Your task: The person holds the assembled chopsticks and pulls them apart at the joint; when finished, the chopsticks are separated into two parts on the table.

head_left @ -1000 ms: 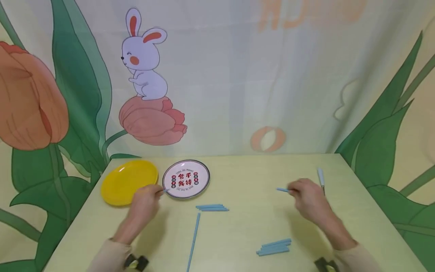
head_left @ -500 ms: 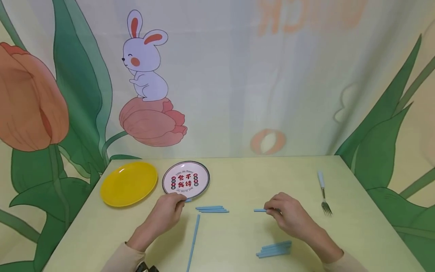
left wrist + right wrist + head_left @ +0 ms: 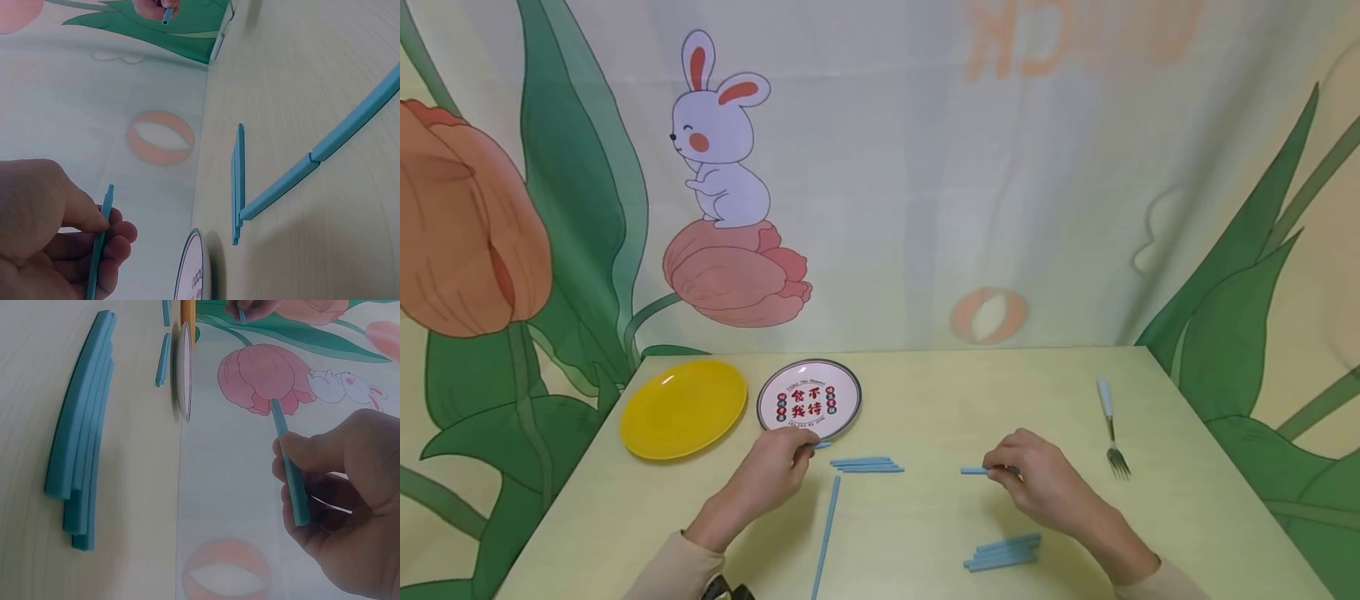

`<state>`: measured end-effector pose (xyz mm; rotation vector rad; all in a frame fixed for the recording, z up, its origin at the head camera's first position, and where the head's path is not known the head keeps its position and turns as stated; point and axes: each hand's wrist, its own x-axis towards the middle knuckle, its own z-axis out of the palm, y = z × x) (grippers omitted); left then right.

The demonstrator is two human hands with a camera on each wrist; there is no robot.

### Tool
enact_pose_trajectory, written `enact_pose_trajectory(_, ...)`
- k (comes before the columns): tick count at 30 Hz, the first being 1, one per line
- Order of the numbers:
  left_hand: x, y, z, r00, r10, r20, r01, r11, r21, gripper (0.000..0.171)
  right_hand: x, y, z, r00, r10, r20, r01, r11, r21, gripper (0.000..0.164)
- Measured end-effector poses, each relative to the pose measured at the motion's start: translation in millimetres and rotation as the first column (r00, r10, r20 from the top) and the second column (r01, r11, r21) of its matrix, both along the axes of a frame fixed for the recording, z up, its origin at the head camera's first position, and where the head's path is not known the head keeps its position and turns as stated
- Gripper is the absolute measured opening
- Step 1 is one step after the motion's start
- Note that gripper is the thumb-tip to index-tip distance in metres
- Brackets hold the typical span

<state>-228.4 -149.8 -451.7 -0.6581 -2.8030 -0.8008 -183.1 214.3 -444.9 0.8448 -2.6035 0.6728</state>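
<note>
My left hand point(image 3: 772, 468) pinches a thin blue stick point(image 3: 101, 247) between thumb and fingers, in front of the white plate point(image 3: 810, 397). The stick's exposed end narrows to a small tip in the left wrist view. Across the table, my right hand point(image 3: 1037, 477) holds another blue stick point(image 3: 294, 472), its end pointing left in the head view. Both sticks are raised off the table and stay apart. Between the hands lies a small group of blue sticks point(image 3: 867, 465). A longer blue rod point(image 3: 826, 533), showing a joint along its length, lies just below that group.
A second group of several blue sticks point(image 3: 1003, 552) lies near my right forearm. At the far left is a yellow plate point(image 3: 683, 408). A fork point(image 3: 1111, 425) with a pale handle lies on the right. A printed curtain point(image 3: 880, 208) hangs behind the table.
Both hands have come closer together and nearer to me, each carrying its stick. The right hand no longer covers the fork. Over the last half second the hands have hardly moved.
</note>
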Motion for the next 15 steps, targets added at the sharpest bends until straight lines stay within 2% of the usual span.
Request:
enact_pose_trajectory(5, -0.6, 5.4, -0.9, 0.999, -0.026, -0.033, 0.025, 1.0, -0.014, 0.013, 1.7, 0.5, -0.3, 1.0, 0.0, -0.006, 0.0, 1.0, 0.002, 0.014)
enact_pose_trajectory(11, -1.7, 9.6, 0.4, 1.0, -0.026, -0.018, 0.026, 1.0, -0.017, 0.013, 3.7, 1.6, 0.5, 1.0, 0.005, -0.005, -0.005, 1.0, 0.005, 0.013)
enact_pose_trajectory(15, -3.3, 13.1, -0.3, 0.998, -0.051, -0.032, 0.051, 0.999, -0.013, 0.014, 4.5, 2.7, -0.4, 1.0, 0.003, 0.006, -0.003, 1.0, 0.004, 0.013)
